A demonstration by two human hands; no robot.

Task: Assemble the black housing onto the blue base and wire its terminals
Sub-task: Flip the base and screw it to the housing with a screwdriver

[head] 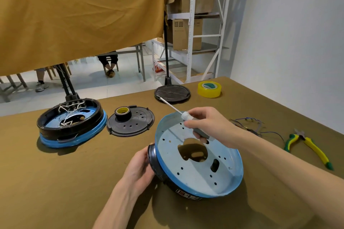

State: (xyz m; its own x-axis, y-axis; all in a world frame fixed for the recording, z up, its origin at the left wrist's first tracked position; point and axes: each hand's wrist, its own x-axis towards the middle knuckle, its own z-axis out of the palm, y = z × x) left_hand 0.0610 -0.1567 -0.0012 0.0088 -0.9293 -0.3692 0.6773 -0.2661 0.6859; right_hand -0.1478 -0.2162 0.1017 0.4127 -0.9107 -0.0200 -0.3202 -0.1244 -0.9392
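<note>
1. I take the dish-shaped base (199, 163) in my hands as landmark, nearest me on the table (55, 182).
2. Far left of it: a wired assembly (71, 121).
3. Between them, behind-left: a perforated plate (130, 122), with a tape roll (122, 112) on it.
4. Behind: a round disc (172, 92), another tape roll (209, 89) just right.
5. Right: loose wires (249, 126), then pliers (307, 145).
</note>
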